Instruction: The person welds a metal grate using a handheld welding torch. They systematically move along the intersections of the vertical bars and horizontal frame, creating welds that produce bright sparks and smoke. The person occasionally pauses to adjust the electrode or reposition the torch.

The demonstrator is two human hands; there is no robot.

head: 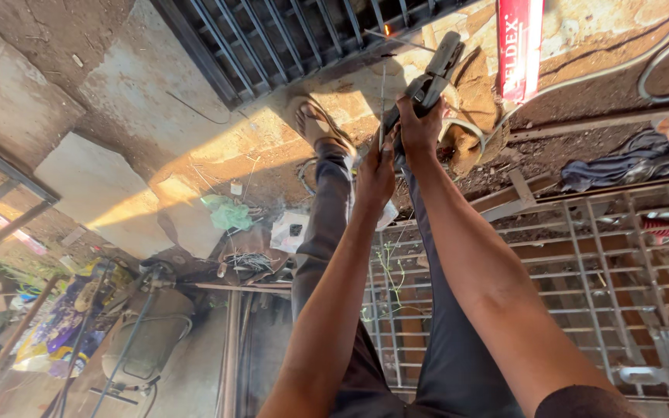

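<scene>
1. Two bare forearms are being stretched out from the bottom edge of the frame, above legs in dark trousers point(427, 340); a sandalled foot point(320, 124) is being rested on the sunlit concrete ground point(141, 93).
2. A welding electrode holder point(431, 73) is being gripped by the right hand point(420, 128), fingers clenched around its handle; its clamp end is being pointed towards a dark metal grille point(288, 39).
3. A thin welding rod point(382, 101) is being pinched upright by the left hand point(375, 174), fingers closed on it, just beside the holder.
4. A second metal grille point(613, 263) is being seen lying flat to the right; a red carton point(519, 46) is being seen near a pale cable point(660, 62); a green rag point(230, 213) is lying left of the legs.
</scene>
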